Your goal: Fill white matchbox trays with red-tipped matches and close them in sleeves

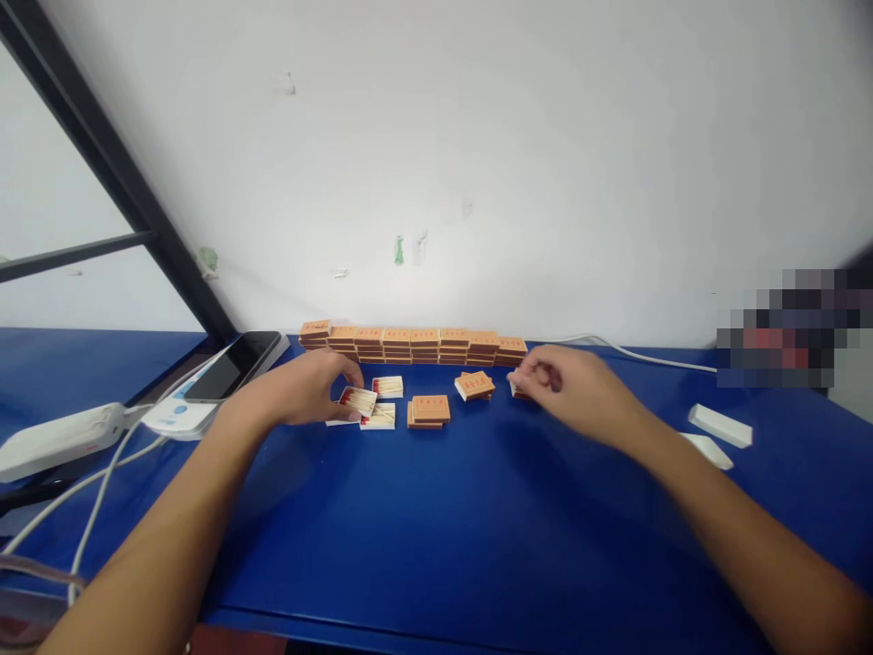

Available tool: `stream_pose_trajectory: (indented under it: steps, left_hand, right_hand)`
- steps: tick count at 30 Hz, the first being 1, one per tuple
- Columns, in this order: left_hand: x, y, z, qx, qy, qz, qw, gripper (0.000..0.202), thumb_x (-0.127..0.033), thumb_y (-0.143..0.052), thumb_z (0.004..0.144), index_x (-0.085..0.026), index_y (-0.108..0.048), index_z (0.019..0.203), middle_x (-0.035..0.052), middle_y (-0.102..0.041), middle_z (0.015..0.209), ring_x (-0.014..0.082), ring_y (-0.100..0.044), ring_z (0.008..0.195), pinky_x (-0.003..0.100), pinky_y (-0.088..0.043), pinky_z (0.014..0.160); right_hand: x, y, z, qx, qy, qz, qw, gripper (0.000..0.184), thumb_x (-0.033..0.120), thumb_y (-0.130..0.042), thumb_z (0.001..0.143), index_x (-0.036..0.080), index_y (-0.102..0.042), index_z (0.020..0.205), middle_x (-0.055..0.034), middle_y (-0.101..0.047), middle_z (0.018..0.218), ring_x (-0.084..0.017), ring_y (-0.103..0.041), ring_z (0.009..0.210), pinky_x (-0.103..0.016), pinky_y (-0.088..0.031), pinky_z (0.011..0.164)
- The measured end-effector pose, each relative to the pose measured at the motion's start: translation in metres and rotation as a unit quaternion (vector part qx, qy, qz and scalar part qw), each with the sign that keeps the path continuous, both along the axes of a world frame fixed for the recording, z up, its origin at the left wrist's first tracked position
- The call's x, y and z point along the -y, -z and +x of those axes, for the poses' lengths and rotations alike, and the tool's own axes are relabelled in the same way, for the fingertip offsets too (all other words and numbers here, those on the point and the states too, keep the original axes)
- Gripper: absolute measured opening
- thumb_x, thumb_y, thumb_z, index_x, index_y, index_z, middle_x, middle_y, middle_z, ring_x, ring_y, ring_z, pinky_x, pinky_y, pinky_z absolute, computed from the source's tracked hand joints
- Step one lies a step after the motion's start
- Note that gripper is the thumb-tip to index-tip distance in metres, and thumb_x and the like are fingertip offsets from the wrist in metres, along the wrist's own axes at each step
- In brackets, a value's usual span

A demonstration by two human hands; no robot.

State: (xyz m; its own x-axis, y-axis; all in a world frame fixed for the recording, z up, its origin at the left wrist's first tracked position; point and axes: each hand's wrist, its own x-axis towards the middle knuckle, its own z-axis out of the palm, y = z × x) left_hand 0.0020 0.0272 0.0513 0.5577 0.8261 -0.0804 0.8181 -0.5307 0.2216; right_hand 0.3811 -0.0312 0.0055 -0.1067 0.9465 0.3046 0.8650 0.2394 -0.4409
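My left hand (315, 387) is closed on a matchbox tray (358, 400) full of red-tipped matches, thumb on its near side and fingers behind. Other filled trays lie around it, one tray (388, 387) behind and another tray (378, 417) to the right. My right hand (556, 377) is pinched over a small matchbox (522, 393), which the fingers mostly hide. Between the hands lie two small stacks of orange matchboxes, a nearer stack (429, 408) and a farther stack (476, 386).
A long row of stacked matchboxes (413, 344) lines the wall. At left are a phone (235, 366) on a white device (181, 409), a power strip (65, 443) and cables. Two white pieces, one piece (721, 425) farther out, lie right on the blue table (436, 537).
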Motion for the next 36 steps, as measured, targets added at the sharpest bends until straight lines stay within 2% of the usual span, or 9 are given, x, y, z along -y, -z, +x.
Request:
stream_pose_trajectory:
  steps: [3, 6, 8, 13, 17, 23, 27, 30, 36]
  left_hand:
    - [0.001, 0.003, 0.003, 0.006, 0.005, 0.007, 1.000, 0.040, -0.044, -0.082, 0.075, -0.027, -0.078, 0.111, 0.0056, -0.077, 0.113, 0.0293, -0.070, 0.102, 0.036, -0.051, 0.084]
    - [0.004, 0.003, 0.012, 0.032, 0.036, 0.036, 0.998, 0.046, -0.056, -0.082, 0.078, -0.026, -0.077, 0.113, 0.0075, -0.076, 0.117, 0.0298, -0.069, 0.106, 0.037, -0.051, 0.090]
    - [0.008, 0.005, 0.022, 0.056, 0.067, 0.068, 0.994, 0.048, -0.060, -0.080, 0.082, -0.023, -0.076, 0.112, 0.0090, -0.075, 0.117, 0.0304, -0.068, 0.109, 0.039, -0.051, 0.094]
    - [0.018, 0.019, 0.048, 0.124, 0.139, 0.121, 0.975, 0.050, -0.055, -0.081, 0.086, -0.021, -0.073, 0.121, 0.0094, -0.075, 0.114, 0.0287, -0.067, 0.109, 0.041, -0.050, 0.095]
    - [0.022, 0.029, 0.058, 0.152, 0.174, 0.125, 0.965, 0.032, -0.045, -0.081, 0.090, -0.021, -0.075, 0.112, 0.0066, -0.075, 0.103, 0.0246, -0.066, 0.096, 0.040, -0.049, 0.089]
    - [0.026, 0.032, 0.064, 0.222, 0.139, 0.167, 0.950, 0.026, -0.036, -0.082, 0.085, -0.020, -0.071, 0.103, 0.0035, -0.072, 0.097, 0.0215, -0.063, 0.090, 0.036, -0.047, 0.080]
    - [0.029, 0.036, 0.068, 0.233, 0.148, 0.172, 0.946, 0.025, -0.033, -0.082, 0.084, -0.020, -0.071, 0.102, 0.0009, -0.073, 0.092, 0.0199, -0.063, 0.085, 0.036, -0.046, 0.082]
    - [0.030, 0.038, 0.070, 0.226, 0.153, 0.158, 0.949, 0.029, -0.038, -0.083, 0.088, -0.021, -0.072, 0.108, 0.0014, -0.075, 0.095, 0.0198, -0.064, 0.086, 0.036, -0.047, 0.081]
    - [0.021, 0.030, 0.059, 0.188, 0.179, 0.209, 0.943, 0.032, -0.044, -0.073, 0.097, -0.018, -0.073, 0.115, 0.0065, -0.074, 0.093, 0.0228, -0.064, 0.087, 0.036, -0.048, 0.078]
  right_hand:
    - [0.009, 0.013, -0.036, -0.052, -0.100, 0.023, 0.993, 0.028, 0.048, -0.064, 0.096, 0.024, -0.071, 0.108, -0.0056, -0.071, 0.092, -0.019, -0.060, 0.073, -0.034, -0.048, 0.070]
    - [0.011, 0.025, -0.063, -0.034, -0.167, 0.018, 0.985, 0.046, 0.044, -0.067, 0.097, 0.022, -0.062, 0.136, -0.0113, -0.071, 0.120, -0.022, -0.065, 0.086, -0.039, -0.053, 0.080]
    - [0.009, 0.030, -0.072, -0.011, -0.185, 0.007, 0.983, 0.048, 0.039, -0.066, 0.098, 0.022, -0.059, 0.143, -0.0129, -0.070, 0.126, -0.024, -0.065, 0.088, -0.043, -0.053, 0.084]
    - [0.007, 0.027, -0.071, -0.040, -0.179, 0.000, 0.983, 0.042, 0.033, -0.070, 0.096, 0.021, -0.063, 0.136, -0.0088, -0.072, 0.106, -0.023, -0.064, 0.085, -0.041, -0.053, 0.080]
    - [0.013, 0.020, -0.066, -0.114, -0.167, 0.003, 0.979, 0.040, 0.030, -0.074, 0.092, 0.025, -0.063, 0.130, -0.0022, -0.067, 0.093, -0.018, -0.061, 0.077, -0.035, -0.051, 0.073]
    - [0.017, 0.026, -0.066, -0.276, -0.105, -0.046, 0.954, 0.037, 0.048, -0.079, 0.086, 0.025, -0.065, 0.111, 0.0002, -0.062, 0.086, -0.015, -0.055, 0.068, -0.029, -0.044, 0.057]
    - [0.020, 0.024, -0.074, -0.316, -0.131, -0.078, 0.936, 0.032, 0.050, -0.073, 0.091, 0.023, -0.071, 0.108, 0.0001, -0.060, 0.079, -0.016, -0.055, 0.071, -0.030, -0.045, 0.060]
    - [0.022, 0.017, -0.075, -0.339, -0.116, -0.086, 0.930, 0.033, 0.054, -0.069, 0.091, 0.021, -0.073, 0.093, -0.0016, -0.063, 0.076, -0.017, -0.057, 0.069, -0.031, -0.046, 0.060]
    - [0.009, 0.003, -0.043, -0.384, -0.020, -0.085, 0.919, 0.044, 0.063, -0.080, 0.078, 0.020, -0.072, 0.078, -0.0004, -0.062, 0.062, -0.014, -0.054, 0.056, -0.028, -0.042, 0.051]
